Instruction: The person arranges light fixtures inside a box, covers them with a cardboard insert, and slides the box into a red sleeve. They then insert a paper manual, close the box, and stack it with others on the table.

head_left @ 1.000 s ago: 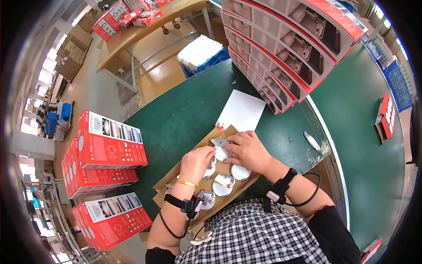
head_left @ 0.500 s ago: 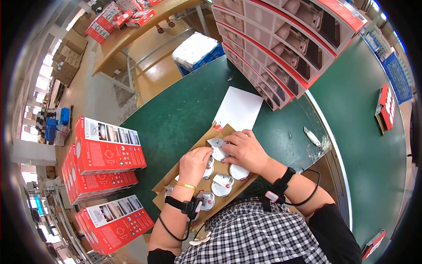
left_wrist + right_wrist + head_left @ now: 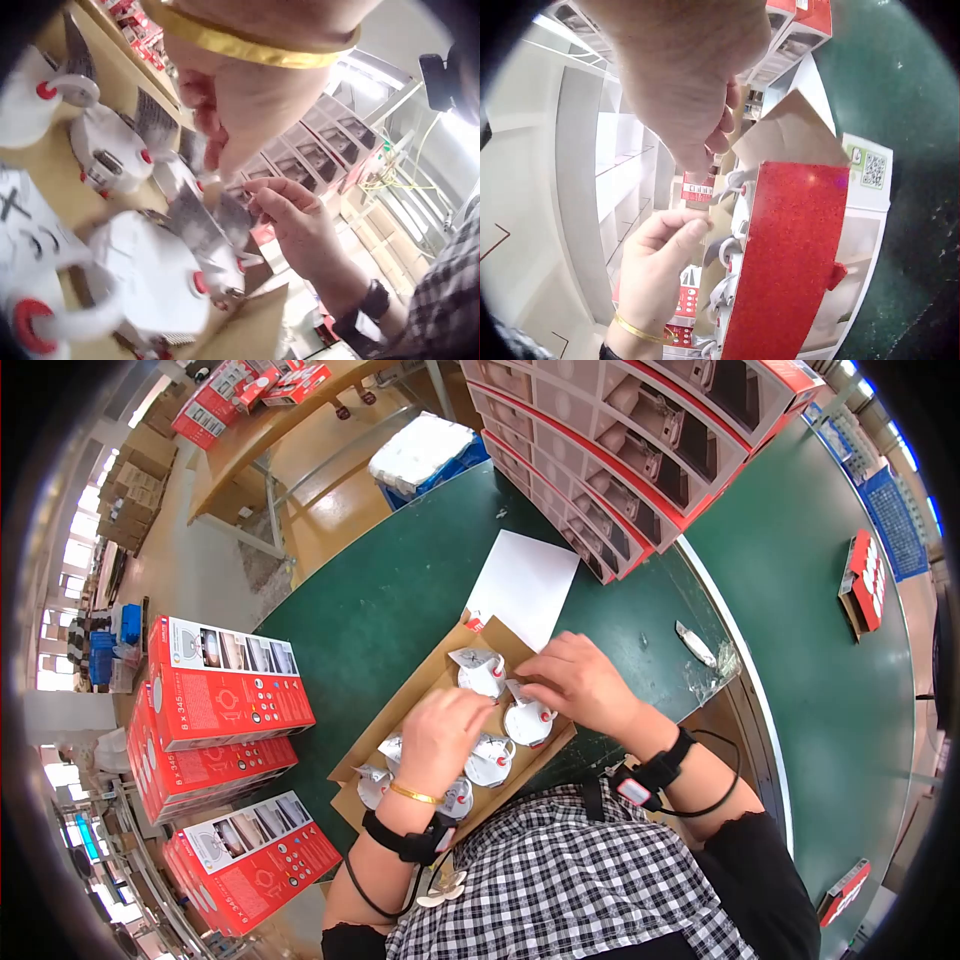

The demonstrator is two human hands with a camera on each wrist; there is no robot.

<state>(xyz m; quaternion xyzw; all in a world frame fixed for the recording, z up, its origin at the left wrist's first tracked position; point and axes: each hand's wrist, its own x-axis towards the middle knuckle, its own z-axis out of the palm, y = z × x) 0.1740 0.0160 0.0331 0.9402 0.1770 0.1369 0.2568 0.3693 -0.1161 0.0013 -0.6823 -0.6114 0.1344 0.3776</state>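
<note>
Round white lamp units with red-ringed cords and grey printed leaflets sit in an open cardboard box (image 3: 435,678). My right hand (image 3: 585,685) is over the box's far right side, its thumb and forefinger pinching a leaflet (image 3: 516,691) beside a lamp unit (image 3: 529,722). My left hand (image 3: 440,735) hovers over the middle units, fingers curled and thumb near the forefinger; whether anything small lies between them cannot be seen. In the right wrist view the left thumb and forefinger meet beside the units, and the box's red outer side (image 3: 784,255) shows.
Red printed boxes (image 3: 235,705) are stacked at the left, and a tall stack (image 3: 620,450) stands at the far side. A white flap (image 3: 525,585) lies beyond the open box. A small wrapped item (image 3: 695,644) lies on the green table (image 3: 350,595).
Both hands have drawn back from the far unit, now uncovered with its leaflet on it. The right hand has moved over to the neighbouring unit on the right. The head view has shifted slightly.
</note>
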